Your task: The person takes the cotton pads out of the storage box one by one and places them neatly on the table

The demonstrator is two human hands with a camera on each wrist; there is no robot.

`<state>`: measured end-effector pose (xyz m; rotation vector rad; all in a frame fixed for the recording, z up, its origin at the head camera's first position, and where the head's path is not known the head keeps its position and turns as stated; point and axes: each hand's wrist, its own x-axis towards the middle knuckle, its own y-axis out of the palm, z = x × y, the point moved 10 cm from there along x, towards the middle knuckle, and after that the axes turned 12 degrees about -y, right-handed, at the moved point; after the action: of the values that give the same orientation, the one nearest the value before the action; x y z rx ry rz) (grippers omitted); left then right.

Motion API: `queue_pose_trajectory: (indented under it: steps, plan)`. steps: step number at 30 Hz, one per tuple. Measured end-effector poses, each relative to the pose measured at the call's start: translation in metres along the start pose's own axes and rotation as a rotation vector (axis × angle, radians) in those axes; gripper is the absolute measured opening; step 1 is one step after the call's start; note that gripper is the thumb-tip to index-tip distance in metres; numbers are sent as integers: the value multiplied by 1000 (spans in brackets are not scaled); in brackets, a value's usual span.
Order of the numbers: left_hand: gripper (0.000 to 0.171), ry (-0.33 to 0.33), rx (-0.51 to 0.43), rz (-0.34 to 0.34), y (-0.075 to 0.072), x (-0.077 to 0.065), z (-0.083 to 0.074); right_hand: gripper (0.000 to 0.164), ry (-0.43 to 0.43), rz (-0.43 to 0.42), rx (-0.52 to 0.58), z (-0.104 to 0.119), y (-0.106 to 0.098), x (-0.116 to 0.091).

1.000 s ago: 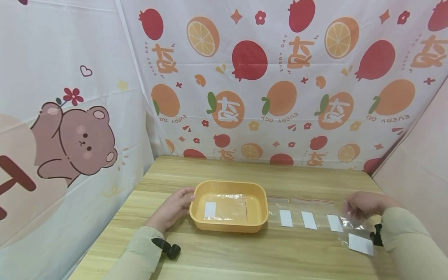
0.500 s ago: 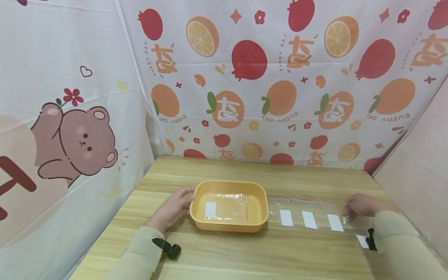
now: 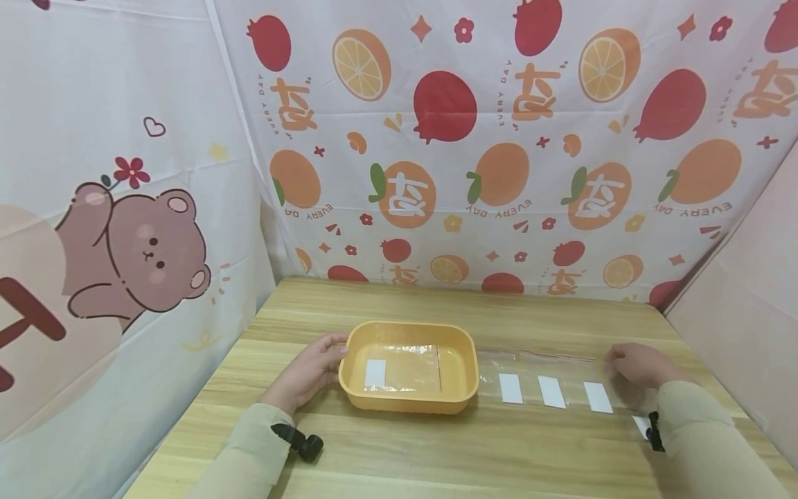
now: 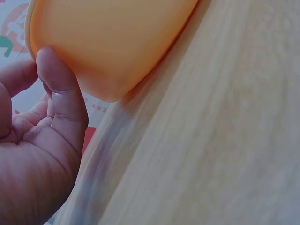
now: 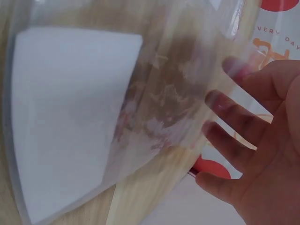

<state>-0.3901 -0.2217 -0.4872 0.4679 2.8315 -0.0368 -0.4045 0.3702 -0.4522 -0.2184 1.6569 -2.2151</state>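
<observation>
In the head view my left hand (image 3: 305, 374) holds the left end of a yellow plastic basin (image 3: 408, 405). The left wrist view has its thumb (image 4: 58, 79) against the basin's rim. Inside the basin lies a clear zip bag (image 3: 405, 374) with a white label patch. At the far right my right hand (image 3: 639, 366) holds another clear zip bag (image 5: 164, 93) at its fingertips. That bag's white patch is large in the right wrist view; in the head view the wrist partly covers it. The plastic overlaps the fingertips, so the exact grip is partly blurred.
Several clear zip bags with white patches (image 3: 551, 392) lie in a row between the basin and my right hand, seemingly overlapping. The wooden table (image 3: 449, 457) meets a fruit-print cloth (image 3: 530, 229) behind and a bear-print cloth (image 3: 149, 256) on the left.
The bag at my right hand has dropped back from hanging toward me, and less of its white patch shows. The right hand has shifted slightly left. Left hand and basin stay put.
</observation>
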Motion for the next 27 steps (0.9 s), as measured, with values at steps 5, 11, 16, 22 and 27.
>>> queue_pose_trajectory:
  steps: [5, 11, 16, 22, 27]
  plan:
    - [58, -1, -3, -1, 1, 0, 0, 31, 11, -43, -21, -1, -3, 1]
    - [55, -2, -4, -9, 0, 2, 1, 29, 43, -37, -26, -1, -5, 0]
    - [54, -12, -1, -21, -2, 2, 2, 16, 51, -12, -6, 3, 0, -2]
    - [53, -16, -3, -21, -2, 2, 3, 16, 46, 11, 10, 3, 12, -3]
    - [53, -13, -9, -15, -1, 2, 3, 23, 56, -6, 21, -4, 14, -2]
